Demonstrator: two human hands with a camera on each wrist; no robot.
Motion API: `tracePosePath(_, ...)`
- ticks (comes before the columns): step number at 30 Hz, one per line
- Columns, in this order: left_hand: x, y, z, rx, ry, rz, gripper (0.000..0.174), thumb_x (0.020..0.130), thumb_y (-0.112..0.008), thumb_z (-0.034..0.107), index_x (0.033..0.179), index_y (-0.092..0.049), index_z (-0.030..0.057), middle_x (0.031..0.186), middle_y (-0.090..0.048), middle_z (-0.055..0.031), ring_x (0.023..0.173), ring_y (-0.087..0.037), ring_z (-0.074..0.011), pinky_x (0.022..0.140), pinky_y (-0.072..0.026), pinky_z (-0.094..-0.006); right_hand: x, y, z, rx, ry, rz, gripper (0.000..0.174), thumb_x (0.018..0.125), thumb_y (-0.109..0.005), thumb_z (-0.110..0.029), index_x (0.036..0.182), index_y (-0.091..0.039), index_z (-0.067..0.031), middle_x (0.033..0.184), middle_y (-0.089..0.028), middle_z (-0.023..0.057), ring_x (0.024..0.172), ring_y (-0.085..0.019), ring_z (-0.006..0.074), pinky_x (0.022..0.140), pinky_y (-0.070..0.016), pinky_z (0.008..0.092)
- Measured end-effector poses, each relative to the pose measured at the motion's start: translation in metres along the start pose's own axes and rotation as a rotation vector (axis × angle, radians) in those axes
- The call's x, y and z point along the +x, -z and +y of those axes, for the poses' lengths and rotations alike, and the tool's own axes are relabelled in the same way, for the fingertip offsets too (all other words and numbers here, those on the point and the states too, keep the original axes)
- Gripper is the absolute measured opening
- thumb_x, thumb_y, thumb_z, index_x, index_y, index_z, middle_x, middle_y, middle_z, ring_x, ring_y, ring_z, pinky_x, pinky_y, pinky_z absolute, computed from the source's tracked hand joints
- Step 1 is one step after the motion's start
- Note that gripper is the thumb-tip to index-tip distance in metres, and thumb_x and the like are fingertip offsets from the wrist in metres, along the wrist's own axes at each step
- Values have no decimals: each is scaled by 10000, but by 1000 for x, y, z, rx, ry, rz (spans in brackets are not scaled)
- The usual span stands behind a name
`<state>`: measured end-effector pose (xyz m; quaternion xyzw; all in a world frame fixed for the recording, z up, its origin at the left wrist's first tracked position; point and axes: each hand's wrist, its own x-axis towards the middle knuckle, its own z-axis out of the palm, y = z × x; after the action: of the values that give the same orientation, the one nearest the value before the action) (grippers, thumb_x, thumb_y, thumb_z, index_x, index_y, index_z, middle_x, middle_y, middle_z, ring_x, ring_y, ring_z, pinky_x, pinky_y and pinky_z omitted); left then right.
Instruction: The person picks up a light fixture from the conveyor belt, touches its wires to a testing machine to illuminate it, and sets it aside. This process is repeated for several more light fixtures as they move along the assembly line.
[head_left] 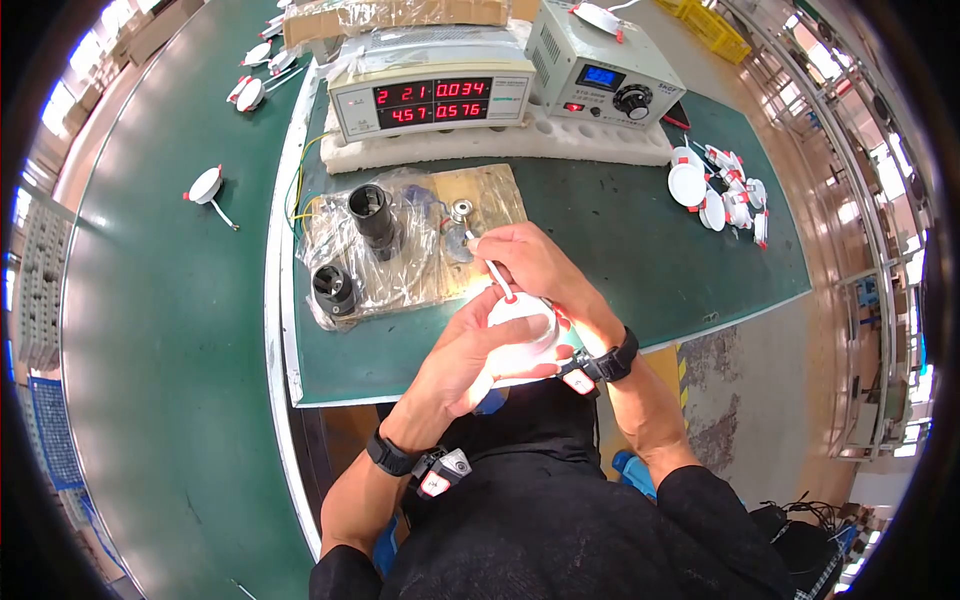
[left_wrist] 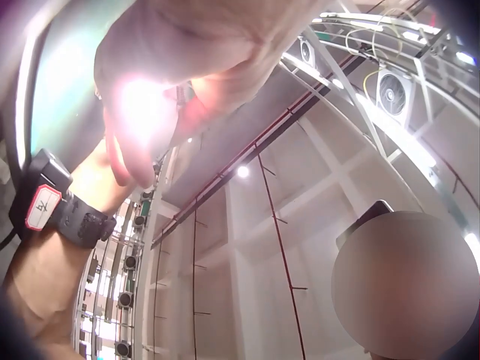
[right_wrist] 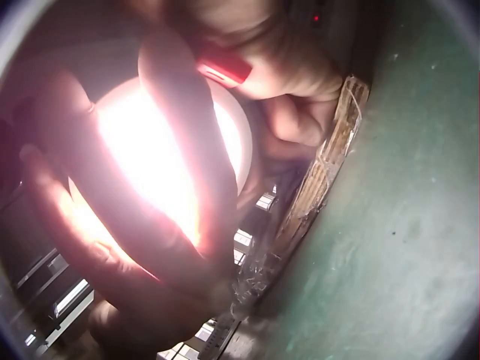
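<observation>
In the head view the left hand (head_left: 465, 350) grips a round white lamp (head_left: 522, 328), its thumb across the back and fingers beneath. The lamp is lit; its face glows brightly between the fingers in the right wrist view (right_wrist: 150, 150). A white cable (head_left: 498, 279) runs from the lamp up to the right hand (head_left: 540, 265), whose thumb and fingers pinch its end beside the metal contacts (head_left: 460, 211) on the wooden board (head_left: 490, 185). A red clip (right_wrist: 225, 67) shows at the lamp's rim.
Two black cylinders (head_left: 371, 215) (head_left: 333, 288) stand on the plastic-wrapped left part of the board. Behind are a meter with red digits (head_left: 430, 103) and a grey power unit (head_left: 605, 75) on white foam (head_left: 590, 143). Several white lamps (head_left: 688, 184) lie at the right; others (head_left: 205, 186) lie on the left table.
</observation>
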<state>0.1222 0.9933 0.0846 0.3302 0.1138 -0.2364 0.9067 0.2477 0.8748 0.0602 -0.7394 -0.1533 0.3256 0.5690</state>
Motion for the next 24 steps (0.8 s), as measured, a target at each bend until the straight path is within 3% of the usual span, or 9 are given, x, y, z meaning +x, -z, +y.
tracePosePath(12,4,2,-1,-77,19,3,441,878,-661,-38,1278,-484,14,1147,-654,-167,997,-718,-299,865,-632,-442,-2,-2,-5,4,-13,1,344,975,-585,-265,729,-615,-27,571,-468,-45,504,-383,48,480,-301,255)
tracePosePath(18,5,6,-2,-110,27,-20,462,865,-648,-63,1289,-482,18,1168,-645,-160,1024,-708,-292,911,-617,-437,-1,-2,-4,-6,-3,-2,344,978,-579,-261,731,-624,-27,561,-470,-42,495,-392,48,476,-303,255)
tracePosePath(24,2,6,0,-128,48,-45,452,891,-632,-45,1307,-470,29,1196,-629,-161,1073,-687,-322,958,-593,-487,-2,-2,-5,1,1,-6,345,979,-577,-259,725,-623,-29,566,-481,-38,500,-408,54,480,-310,260)
